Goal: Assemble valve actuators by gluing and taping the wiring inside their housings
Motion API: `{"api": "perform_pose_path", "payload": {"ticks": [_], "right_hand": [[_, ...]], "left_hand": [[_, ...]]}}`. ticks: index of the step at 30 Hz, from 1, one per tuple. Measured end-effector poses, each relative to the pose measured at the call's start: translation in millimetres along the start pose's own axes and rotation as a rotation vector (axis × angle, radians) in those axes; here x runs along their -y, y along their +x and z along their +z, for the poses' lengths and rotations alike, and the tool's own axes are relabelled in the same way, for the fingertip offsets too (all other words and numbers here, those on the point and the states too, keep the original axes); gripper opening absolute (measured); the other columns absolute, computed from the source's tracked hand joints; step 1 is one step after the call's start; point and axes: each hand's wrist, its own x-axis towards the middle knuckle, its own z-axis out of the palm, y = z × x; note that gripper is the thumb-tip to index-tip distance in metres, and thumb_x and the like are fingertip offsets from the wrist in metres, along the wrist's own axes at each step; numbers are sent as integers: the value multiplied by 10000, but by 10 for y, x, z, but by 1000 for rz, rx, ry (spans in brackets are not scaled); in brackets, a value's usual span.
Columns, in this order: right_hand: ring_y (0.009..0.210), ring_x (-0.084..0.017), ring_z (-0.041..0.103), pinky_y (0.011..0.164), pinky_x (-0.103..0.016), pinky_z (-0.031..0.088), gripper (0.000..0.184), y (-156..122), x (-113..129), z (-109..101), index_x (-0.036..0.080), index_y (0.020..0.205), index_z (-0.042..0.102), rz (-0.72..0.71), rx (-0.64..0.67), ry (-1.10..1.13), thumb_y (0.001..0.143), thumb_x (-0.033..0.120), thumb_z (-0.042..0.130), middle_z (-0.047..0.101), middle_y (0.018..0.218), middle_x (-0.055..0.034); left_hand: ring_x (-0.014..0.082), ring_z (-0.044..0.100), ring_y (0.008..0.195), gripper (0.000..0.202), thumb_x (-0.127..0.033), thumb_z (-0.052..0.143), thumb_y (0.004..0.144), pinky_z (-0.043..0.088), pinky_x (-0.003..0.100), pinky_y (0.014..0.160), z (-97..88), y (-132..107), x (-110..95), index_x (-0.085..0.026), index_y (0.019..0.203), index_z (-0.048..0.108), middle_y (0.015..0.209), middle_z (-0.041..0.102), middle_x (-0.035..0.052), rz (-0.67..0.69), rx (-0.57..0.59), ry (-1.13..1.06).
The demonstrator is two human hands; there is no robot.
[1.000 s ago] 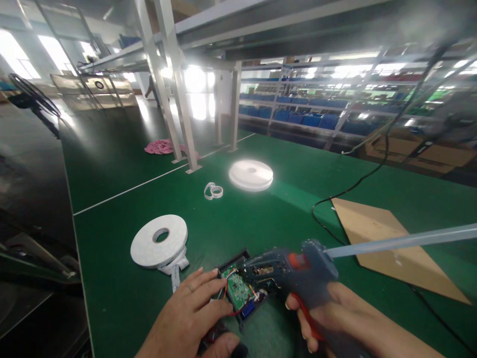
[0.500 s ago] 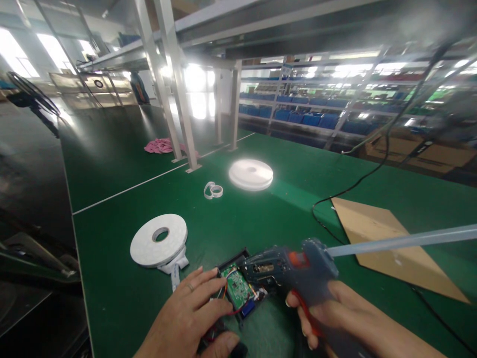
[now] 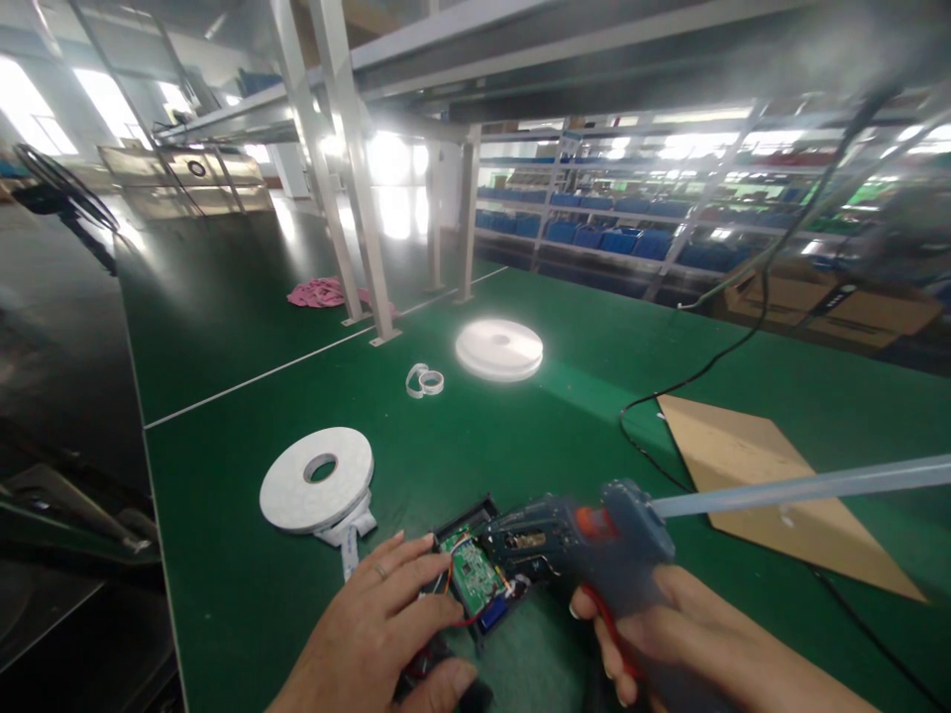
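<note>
Left hand [image 3: 371,624]: enters from the near edge, palm down, fingers extended and fanned toward the far right; a ring shows on one finger.
Left grip: released, not clenched; fingertips rest on the near-left edge of the black housing [image 3: 467,517], thumb against a dark part at the frame's bottom.
Right hand [image 3: 669,634]: enters from the near right, forearm angled left.
Right grip: clenched round the handle of the glue gun [image 3: 586,545], fingers over the red trigger.
Glue gun: nozzle points left, down at the green circuit board [image 3: 474,576] inside the housing; a clear glue stick [image 3: 802,487] juts from its back toward the right.
Housing location: near centre of the green desk [image 3: 520,436], between both hands.
Surroundings: white tape roll [image 3: 297,490] just left of the housing; second tape roll [image 3: 499,349] far centre; cardboard sheet [image 3: 750,465] right; black cable [image 3: 690,381] trailing beside it.
</note>
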Motion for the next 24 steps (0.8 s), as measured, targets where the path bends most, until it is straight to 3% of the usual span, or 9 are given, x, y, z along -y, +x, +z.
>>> {"api": "perform_pose_path", "payload": {"ticks": [4,8,10,15,17,20,24], "right_hand": [[554,-114,558,503,-227,431,494,-4,21,13,147,1098,624,-21,18,-3,763,506,673,693,818,-49],[877,-204,656,704,-266,493,479,4,-11,2,129,1110,650,-122,18,8,758,452,687,733,974,-104],[902,-207,657,772,-274,501,471,26,-43,-6,112,1096,659,-153,36,16,757,437,700,740,983,-115],[684,-159,668,523,-203,478,529,-7,-109,-71,121,1173,639,-171,90,191,778,462,720,729,1083,-152],[665,-162,684,490,-196,474,533,-80,-120,-120,141,1229,637,-152,92,290,810,467,685,722,1123,-156],[762,-202,719,523,-215,514,527,-224,-101,-198,152,1257,642,-152,101,412,833,466,630,714,1151,-160],[995,-263,709,489,-175,496,490,-467,-36,-288,135,1127,680,-245,112,450,760,459,659,711,1114,-171]], "left_hand": [[256,684,1175,282,-447,565,907,622,496,935,44,-22,26,-309,1111,703,1228,733,21,16,-7,36],[233,709,1127,278,-496,568,913,643,441,901,133,-47,115,-322,1073,714,1180,753,-5,98,-61,121],[232,725,1093,281,-523,560,917,664,425,844,158,-54,149,-331,1046,719,1154,763,-11,131,-84,162],[241,737,1065,278,-497,542,921,676,433,804,60,-1,87,-328,1051,720,1148,768,-4,126,-47,175],[250,739,1063,283,-478,528,928,673,459,811,-25,51,25,-317,1064,718,1154,768,7,96,-37,166],[267,741,1060,294,-466,544,934,671,504,810,-161,139,-66,-297,1114,703,1152,772,17,67,4,172],[292,718,1117,335,-449,578,938,655,541,841,-324,228,-243,-255,1194,676,1212,752,46,50,21,229]]}}
